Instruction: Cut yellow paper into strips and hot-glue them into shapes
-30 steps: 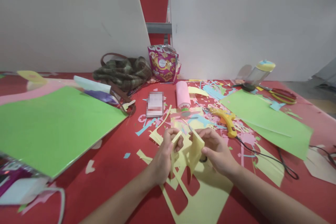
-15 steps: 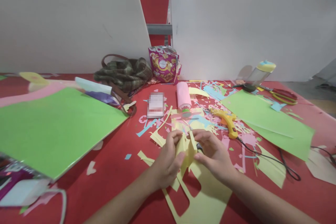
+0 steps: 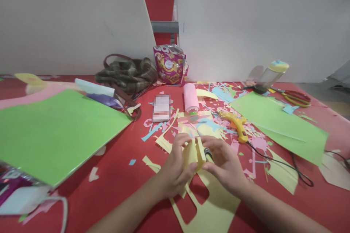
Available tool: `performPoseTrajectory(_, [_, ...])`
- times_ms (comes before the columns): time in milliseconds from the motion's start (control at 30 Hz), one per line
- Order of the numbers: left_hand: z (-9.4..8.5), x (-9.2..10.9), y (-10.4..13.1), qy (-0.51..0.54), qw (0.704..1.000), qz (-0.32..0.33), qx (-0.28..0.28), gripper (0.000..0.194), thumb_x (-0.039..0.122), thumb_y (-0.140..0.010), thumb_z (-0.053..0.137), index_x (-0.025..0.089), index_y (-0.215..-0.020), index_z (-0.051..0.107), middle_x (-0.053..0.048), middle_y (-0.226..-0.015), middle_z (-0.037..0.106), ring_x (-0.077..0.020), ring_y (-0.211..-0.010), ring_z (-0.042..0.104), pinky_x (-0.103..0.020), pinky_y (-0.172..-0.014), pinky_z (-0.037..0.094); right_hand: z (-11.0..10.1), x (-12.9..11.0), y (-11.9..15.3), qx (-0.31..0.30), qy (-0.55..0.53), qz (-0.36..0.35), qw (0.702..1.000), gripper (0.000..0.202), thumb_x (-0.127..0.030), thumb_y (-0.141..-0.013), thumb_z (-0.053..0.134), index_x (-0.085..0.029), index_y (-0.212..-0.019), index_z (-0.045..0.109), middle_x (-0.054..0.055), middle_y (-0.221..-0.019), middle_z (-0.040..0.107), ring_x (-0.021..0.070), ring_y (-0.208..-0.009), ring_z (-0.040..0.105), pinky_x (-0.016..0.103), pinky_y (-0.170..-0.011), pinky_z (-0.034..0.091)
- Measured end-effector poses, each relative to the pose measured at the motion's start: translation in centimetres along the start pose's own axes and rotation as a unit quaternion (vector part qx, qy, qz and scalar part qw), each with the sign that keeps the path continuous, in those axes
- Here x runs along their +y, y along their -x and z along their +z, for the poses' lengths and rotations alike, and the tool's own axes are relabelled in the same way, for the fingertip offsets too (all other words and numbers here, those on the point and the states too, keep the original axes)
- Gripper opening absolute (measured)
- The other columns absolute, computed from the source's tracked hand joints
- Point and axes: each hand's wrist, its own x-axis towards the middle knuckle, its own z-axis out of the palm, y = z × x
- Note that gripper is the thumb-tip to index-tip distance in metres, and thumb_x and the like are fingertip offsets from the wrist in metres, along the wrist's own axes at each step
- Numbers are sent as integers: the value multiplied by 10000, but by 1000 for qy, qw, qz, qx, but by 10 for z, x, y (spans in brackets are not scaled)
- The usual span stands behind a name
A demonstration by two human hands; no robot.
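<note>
Between my two hands is a folded piece of pale yellow foam sheet point(image 3: 192, 153), its two flaps standing close together. My left hand point(image 3: 177, 169) grips the left flap between thumb and fingers. On the other side, my right hand point(image 3: 225, 164) pinches the right flap. A small dark, shiny round end of some tool point(image 3: 207, 152) shows by the right palm; the rest of it is mostly hidden. Under the hands lies a larger yellow foam sheet point(image 3: 218, 200) with cut-out openings. Just beyond stands a pink-wrapped cylinder point(image 3: 190, 98) lying with a green end towards me.
A yellow glue gun point(image 3: 237, 125) with a black cord lies right, among coloured scraps. Green sheets point(image 3: 62, 131) lie left and right. Farther back are a snack bag point(image 3: 170, 64), a plaid cloth bag point(image 3: 129, 74), red-and-yellow-handled scissors point(image 3: 296, 98) and a clear bottle point(image 3: 272, 76).
The two flaps of the yellow foam piece have come closer together, and my left thumb has shifted right along it. The view has tilted slightly downward.
</note>
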Motion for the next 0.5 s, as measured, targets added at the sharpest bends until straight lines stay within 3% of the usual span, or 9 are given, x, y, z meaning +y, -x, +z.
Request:
performPoseTrajectory(233, [2, 0, 1, -13, 1000, 2, -5, 363, 285, -798, 323, 217, -1108, 147, -95, -1074, 196, -235, -1072, 233, -400, -851, 311, 0, 2, 2, -1, 15, -3, 1000, 291, -254, -671, 619, -273, -936, 500, 53, -1041, 524, 209, -1013, 475, 380, -865, 370])
performPoseTrajectory(500, [3, 2, 2, -5, 1000, -9, 2, 343, 285, -803, 331, 236, -1099, 165, -88, -1073, 198, -228, -1056, 247, -401, -862, 300, 0, 3, 3, -2, 23, -10, 1000, 290, -253, -667, 623, -293, -930, 508, 49, -1051, 529, 217, -1010, 479, 408, -858, 372])
